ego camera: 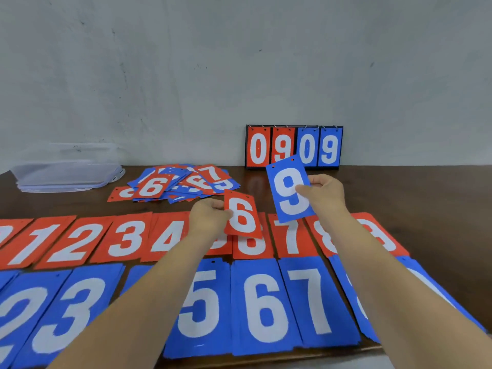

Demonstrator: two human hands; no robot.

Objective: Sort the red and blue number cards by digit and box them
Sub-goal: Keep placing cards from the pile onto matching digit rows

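left grip [209, 217]: closed in a pinch on the left edge of a red 6 card [243, 214], thumb on the face, fingers behind.
right grip [324, 194]: pinching the right edge of a blue 9 card [288, 193], which is held up and tilted slightly.
where the held cards are: both are lifted above the tabletop [426, 195]. the red 6 hangs over the middle of the red row [77, 241], just above a pile that looks like the sixes. the blue 9 hangs over the red 7 and 8 piles.
how the cards look: flat rectangles, red or blue, each with one large white digit and two small punched holes at the top edge.
how they will handle: judged thin, light and fairly stiff, since each stays flat from a one-edge pinch. the faces look smooth, so stacked cards may slide askew.
where to take hold: a long side edge, near the middle, keeps a card level. lifting one from a flat pile likely needs a fingertip under a corner first.
sorted rows: red piles run behind and the blue row [263, 302] lies nearest the person, digits rising to the right.
unsorted: a loose pile [175, 185] of mixed cards lies behind the rows.
box: a clear plastic box [66, 171] sits at the far left, well apart from the hands.
also there: a flip scoreboard [294, 147] reading 0909 stands against the wall.
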